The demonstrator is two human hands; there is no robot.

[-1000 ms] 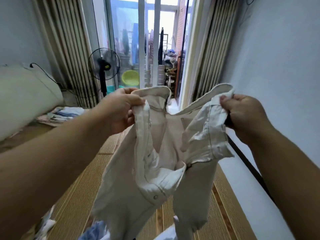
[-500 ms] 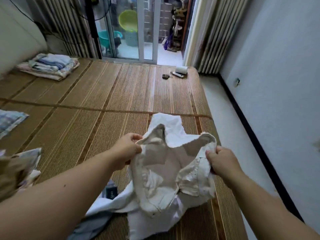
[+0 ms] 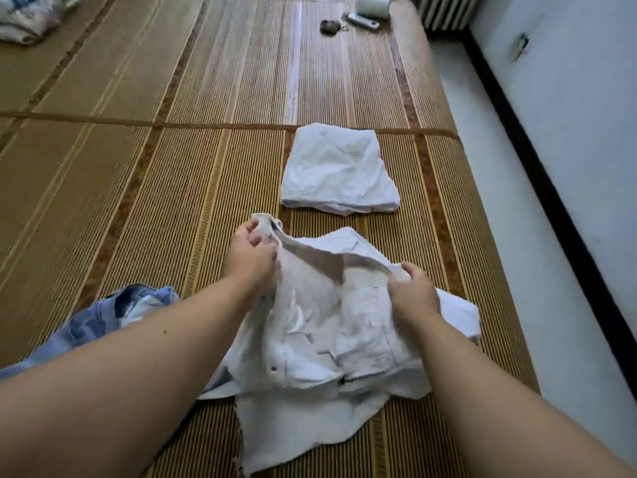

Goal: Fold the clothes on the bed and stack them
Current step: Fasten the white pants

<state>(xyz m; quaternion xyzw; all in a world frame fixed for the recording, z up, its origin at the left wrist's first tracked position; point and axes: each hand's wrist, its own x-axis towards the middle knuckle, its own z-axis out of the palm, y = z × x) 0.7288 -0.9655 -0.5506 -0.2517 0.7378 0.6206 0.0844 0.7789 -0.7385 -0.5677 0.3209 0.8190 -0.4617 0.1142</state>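
Both clamp the waistband of the white trousers (image 3: 310, 339): left hand (image 3: 251, 253) at eleven o'clock, right hand (image 3: 413, 294) at two, folded white garment (image 3: 339, 170) at twelve.

On the striped woven straw mat (image 3: 206, 167), the rumpled white denim trousers (image 3: 320, 339) lay nearest, with a folded white garment (image 3: 339, 170) just beyond them and crumpled blue jeans (image 3: 103, 319) to their left. A grey remote control (image 3: 363, 21) and small dark lump (image 3: 330, 26) sat far behind them.

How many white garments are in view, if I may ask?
2: the folded garment on the mat ahead; the unfolded garment gripped by the left hand and right hand. Others may hide beneath.
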